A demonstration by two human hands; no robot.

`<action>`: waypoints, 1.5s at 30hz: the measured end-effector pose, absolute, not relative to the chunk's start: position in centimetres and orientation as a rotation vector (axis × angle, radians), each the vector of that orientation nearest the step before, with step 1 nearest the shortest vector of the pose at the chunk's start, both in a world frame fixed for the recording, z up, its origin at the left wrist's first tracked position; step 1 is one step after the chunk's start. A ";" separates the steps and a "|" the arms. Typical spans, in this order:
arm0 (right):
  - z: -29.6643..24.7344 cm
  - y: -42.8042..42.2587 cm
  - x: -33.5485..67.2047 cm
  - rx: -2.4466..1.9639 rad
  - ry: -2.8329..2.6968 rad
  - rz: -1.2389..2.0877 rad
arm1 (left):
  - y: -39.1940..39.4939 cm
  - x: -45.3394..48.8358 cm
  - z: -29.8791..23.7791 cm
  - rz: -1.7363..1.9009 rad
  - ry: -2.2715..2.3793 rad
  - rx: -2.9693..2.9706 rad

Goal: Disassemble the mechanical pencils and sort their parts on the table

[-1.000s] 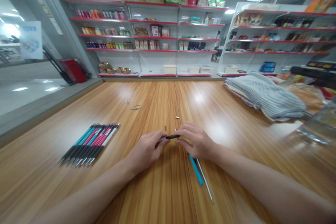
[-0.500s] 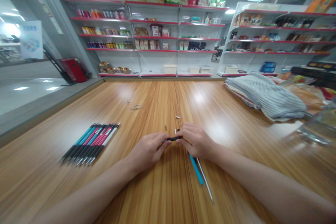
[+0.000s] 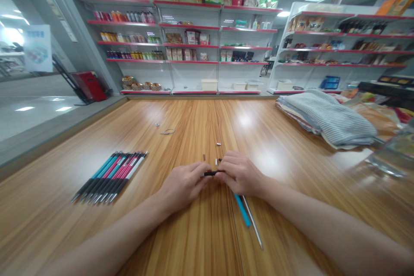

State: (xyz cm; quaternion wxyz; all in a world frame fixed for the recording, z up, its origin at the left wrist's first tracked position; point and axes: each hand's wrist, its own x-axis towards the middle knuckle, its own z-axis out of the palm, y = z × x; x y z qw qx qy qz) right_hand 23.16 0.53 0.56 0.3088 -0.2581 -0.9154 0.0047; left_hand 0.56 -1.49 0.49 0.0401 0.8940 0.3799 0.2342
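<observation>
My left hand (image 3: 183,184) and my right hand (image 3: 239,174) meet over the middle of the wooden table (image 3: 200,241). Both pinch a short black pen part (image 3: 211,173) that lies level between their fingertips. A teal pen barrel (image 3: 242,210) and a thin white refill (image 3: 252,222) lie on the table under and behind my right hand. Tiny loose pen pieces (image 3: 216,161) sit just beyond the fingers.
A row of several assembled teal, pink and black pens (image 3: 110,177) lies at the left. A small wire loop (image 3: 167,131) rests farther out. Folded striped cloth (image 3: 326,118) is stacked at the right. Shop shelves (image 3: 194,43) stand beyond the table.
Both hands stay together on the black part, shifting it slightly; fingers of the left hand have closed a little further over its end.
</observation>
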 end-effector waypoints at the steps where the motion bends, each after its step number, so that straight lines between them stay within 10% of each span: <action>1: 0.6 0.5 23.2 -0.683 -2.409 0.036 | -1.5 0.6 0.6 0.688 1.180 2.758; 45: 0.5 0.4 23.3 -0.583 -2.116 0.181 | -1.3 0.4 0.6 0.726 1.267 2.721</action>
